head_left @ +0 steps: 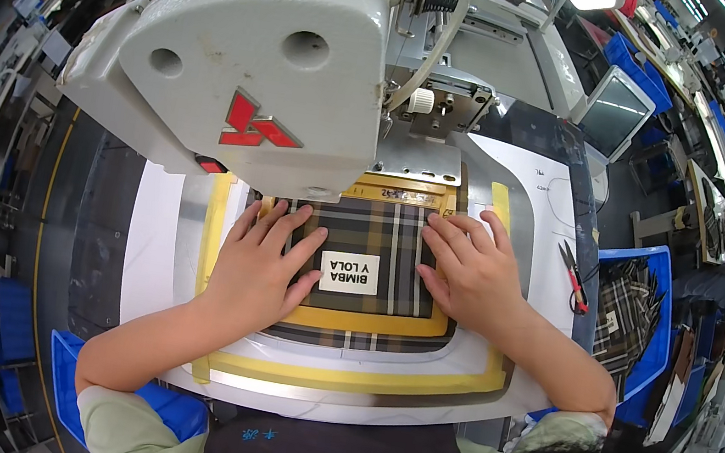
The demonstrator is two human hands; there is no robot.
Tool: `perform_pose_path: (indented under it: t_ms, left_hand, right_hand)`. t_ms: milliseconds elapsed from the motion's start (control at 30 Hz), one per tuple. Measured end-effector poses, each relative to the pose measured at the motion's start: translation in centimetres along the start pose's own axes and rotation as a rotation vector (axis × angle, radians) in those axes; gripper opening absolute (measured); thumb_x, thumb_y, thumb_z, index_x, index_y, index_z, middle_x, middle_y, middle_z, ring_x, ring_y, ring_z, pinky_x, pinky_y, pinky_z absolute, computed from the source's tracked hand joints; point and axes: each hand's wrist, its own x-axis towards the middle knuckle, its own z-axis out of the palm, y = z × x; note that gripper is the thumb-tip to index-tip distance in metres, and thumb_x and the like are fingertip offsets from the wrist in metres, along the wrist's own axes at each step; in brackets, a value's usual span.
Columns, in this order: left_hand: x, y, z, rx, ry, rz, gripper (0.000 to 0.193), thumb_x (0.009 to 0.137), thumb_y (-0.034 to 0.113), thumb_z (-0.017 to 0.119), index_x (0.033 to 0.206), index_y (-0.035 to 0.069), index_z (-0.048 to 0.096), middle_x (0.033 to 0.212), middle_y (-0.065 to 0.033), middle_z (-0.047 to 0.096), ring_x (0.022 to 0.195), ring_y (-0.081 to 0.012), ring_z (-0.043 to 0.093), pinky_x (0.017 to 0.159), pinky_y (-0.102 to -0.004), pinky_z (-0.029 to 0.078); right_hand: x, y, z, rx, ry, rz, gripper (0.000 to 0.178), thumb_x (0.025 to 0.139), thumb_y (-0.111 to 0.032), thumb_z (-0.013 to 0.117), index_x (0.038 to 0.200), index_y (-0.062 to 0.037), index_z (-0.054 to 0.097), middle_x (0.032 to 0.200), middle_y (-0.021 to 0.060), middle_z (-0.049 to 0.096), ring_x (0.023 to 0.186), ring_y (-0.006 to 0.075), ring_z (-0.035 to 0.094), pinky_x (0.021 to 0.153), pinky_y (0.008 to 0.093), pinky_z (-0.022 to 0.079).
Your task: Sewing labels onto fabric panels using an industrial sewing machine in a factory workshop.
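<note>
Dark plaid fabric (353, 228) lies flat under the head of a sewing machine (248, 53), framed by a yellow template (349, 320). A white label with dark print (349, 273) rests on the fabric's middle. My left hand (271, 251) lies with spread fingers on the fabric's left side, the thumb beside the label. On the right side my right hand (477, 270) is also spread, its fingertips on the fabric edge and the template. Neither hand grips anything. The needle area is hidden behind the machine head.
Yellow tape (350, 379) borders the metal plate in front. Red-handled scissors (574, 282) lie at the table's right, beside a blue bin (662, 352) of plaid pieces (626, 310). A screen (617, 112) stands back right; another blue bin (67, 380) sits lower left.
</note>
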Motion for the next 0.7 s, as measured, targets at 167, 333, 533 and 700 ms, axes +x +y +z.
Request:
perform_pose_path:
  t_ms: [167, 333, 533, 700]
  left_hand:
    - [-0.2, 0.1, -0.1, 0.031, -0.021, -0.046, 0.041, 0.082, 0.029, 0.064, 0.118, 0.010, 0.058, 0.126, -0.0139, 0.052, 0.119, -0.0348, 0.049, 0.107, -0.0513, 0.030]
    - [0.4, 1.3, -0.4, 0.075, -0.056, -0.075, 0.043, 0.083, 0.033, 0.064, 0.117, 0.008, 0.058, 0.126, -0.0143, 0.052, 0.120, -0.0337, 0.049, 0.108, -0.0526, 0.026]
    - [2.5, 3.6, 0.7, -0.002, -0.045, -0.017, 0.051, 0.081, 0.039, 0.065, 0.116, 0.002, 0.056, 0.126, -0.0152, 0.051, 0.124, -0.0323, 0.045, 0.109, -0.0532, 0.025]
    - [3.7, 4.6, 1.8, -0.031, -0.046, 0.027, 0.052, 0.081, 0.038, 0.066, 0.116, 0.002, 0.054, 0.127, -0.0167, 0.050, 0.123, -0.0323, 0.044, 0.107, -0.0481, 0.031]
  right_hand:
    - [0.3, 0.0, 0.5, 0.018, 0.019, -0.043, 0.042, 0.076, -0.026, 0.071, 0.111, -0.0051, 0.062, 0.118, 0.0064, 0.060, 0.108, 0.0224, 0.054, 0.101, 0.0476, 0.035]
    - [0.2, 0.7, 0.9, 0.031, 0.048, -0.090, 0.040, 0.076, -0.027, 0.070, 0.107, -0.0041, 0.062, 0.118, 0.0080, 0.060, 0.108, 0.0226, 0.054, 0.100, 0.0470, 0.035]
    - [-0.4, 1.4, 1.4, 0.020, 0.054, -0.127, 0.038, 0.076, -0.030, 0.069, 0.102, -0.0030, 0.062, 0.116, 0.0097, 0.060, 0.107, 0.0230, 0.054, 0.100, 0.0472, 0.036]
    - [-0.4, 1.7, 2.1, 0.038, 0.050, -0.158, 0.037, 0.077, -0.030, 0.068, 0.100, -0.0026, 0.061, 0.115, 0.0104, 0.060, 0.106, 0.0232, 0.055, 0.099, 0.0475, 0.036]
